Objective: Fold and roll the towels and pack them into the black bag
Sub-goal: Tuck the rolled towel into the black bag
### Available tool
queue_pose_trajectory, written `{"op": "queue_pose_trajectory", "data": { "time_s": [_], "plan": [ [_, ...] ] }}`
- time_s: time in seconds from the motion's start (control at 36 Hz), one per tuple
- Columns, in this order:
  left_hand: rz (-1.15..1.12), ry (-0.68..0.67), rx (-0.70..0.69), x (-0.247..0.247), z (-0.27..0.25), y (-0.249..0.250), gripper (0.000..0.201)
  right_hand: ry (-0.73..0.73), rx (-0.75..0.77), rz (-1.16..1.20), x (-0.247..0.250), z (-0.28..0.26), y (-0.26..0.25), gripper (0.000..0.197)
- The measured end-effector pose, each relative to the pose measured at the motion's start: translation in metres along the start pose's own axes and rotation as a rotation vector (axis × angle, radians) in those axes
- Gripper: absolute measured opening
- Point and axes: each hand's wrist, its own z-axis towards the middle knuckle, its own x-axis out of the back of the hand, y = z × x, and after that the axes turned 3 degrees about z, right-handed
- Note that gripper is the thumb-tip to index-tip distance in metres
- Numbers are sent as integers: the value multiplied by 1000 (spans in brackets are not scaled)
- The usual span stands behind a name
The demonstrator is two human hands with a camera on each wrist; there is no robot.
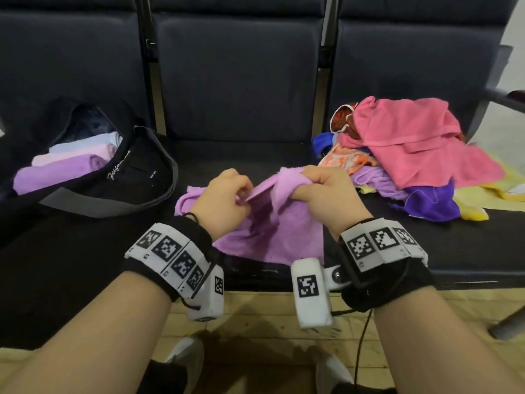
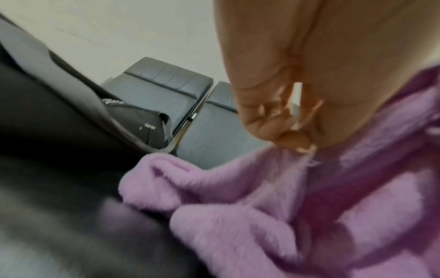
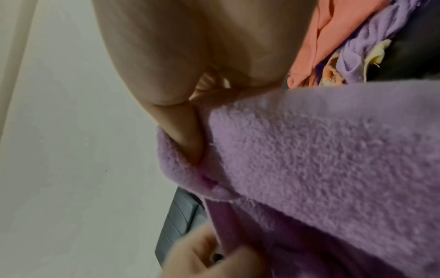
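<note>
**Finding the lilac towel's edge before the first fold**

Pinching the lilac towel with both hands above the middle seat: left hand curled, fingertips nipping a fold of cloth; right hand closed around a bunched corner, thumb pressed into the pile in the right wrist view. Hanging crumpled from those two grips, lower part draped over the near edge of the seat.

Judged step: opening the towel out flat. Best done by sliding the grips apart along one hem until two neighbouring corners are found, then laying the cloth smooth on the seat, folding lengthwise, rolling tight.

Waiting at far left: black bag, mouth open, three rolled towels already inside, side by side. Waiting at right: heap of loose towels, pink on top, well apart from the bag.
</note>
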Motion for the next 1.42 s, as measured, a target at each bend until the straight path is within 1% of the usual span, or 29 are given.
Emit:
{"op": "queue_pose_trajectory", "data": {
  "time_s": [0.08,0.14,0.17,0.25,0.31,0.33,0.36,0.42,0.47,0.53,0.58,0.61,0.64,0.67,0.69,0.75,0.81,0.86,0.92,0.94,1.0,1.06,1.08,1.17,1.19,1.25,1.31,1.36,1.42],
  "plan": [
    [128,2,182,-3,-1,-13,16,53,42,53,4,1,-4,26],
    [146,19,319,0,-1,-23,15,144,77,93,11,4,-5,26],
    [138,37,365,1,-1,-26,14,194,91,105,14,5,-5,27],
    [122,96,425,6,1,-29,20,309,102,126,18,8,-1,27],
    [95,180,431,9,3,-21,23,365,74,95,20,10,4,31],
    [33,235,419,10,4,-16,22,363,47,53,20,12,7,30],
    [-56,294,378,12,5,-12,20,337,26,-9,20,14,11,27],
    [-244,384,268,13,6,-4,14,229,13,-179,18,16,16,16],
    [-358,390,180,14,6,5,12,106,38,-323,12,15,19,12],
    [-445,320,108,14,5,15,13,-53,94,-373,3,9,15,17],
    [-495,209,28,14,3,24,15,-260,127,-333,-6,2,6,19],
    [-500,160,-5,13,2,26,15,-330,131,-290,-9,-2,3,19],
    [-493,124,-34,13,1,28,15,-364,139,-247,-12,-5,0,19],
    [-481,105,-63,13,0,30,15,-347,138,-232,-14,-6,-1,21],
    [-470,104,-91,13,-2,30,16,-293,132,-239,-15,-6,-2,24],
    [-413,155,-104,15,-3,30,17,-142,116,-289,-14,-4,-3,25],
    [-305,205,-71,17,-1,27,13,-51,104,-360,-10,-1,-4,14],
    [-147,178,-51,16,1,22,10,12,102,-422,-6,3,-4,17],
    [-31,114,-46,13,2,15,14,84,118,-425,-3,7,-3,19],
    [2,99,-16,12,1,12,17,132,124,-417,-2,8,-2,18],
    [54,113,77,13,-1,4,18,218,105,-403,-2,11,2,18],
    [115,120,156,17,-2,0,23,299,58,-394,1,15,7,29],
    [140,109,180,20,-2,-2,24,321,41,-407,4,17,7,35],
    [103,50,240,27,-3,-2,25,339,-22,-449,12,21,8,36],
    [76,20,267,27,-4,-2,25,366,-48,-425,15,23,10,35],
    [50,-14,314,26,-5,-2,24,413,-116,-360,21,24,10,23],
    [65,-7,362,24,-6,-4,22,418,-142,-338,26,23,13,21],
    [96,32,417,25,-6,-7,24,456,-187,-329,32,24,20,18],
    [118,61,461,26,-5,-11,25,501,-261,-258,38,24,24,24]
  ]
}}
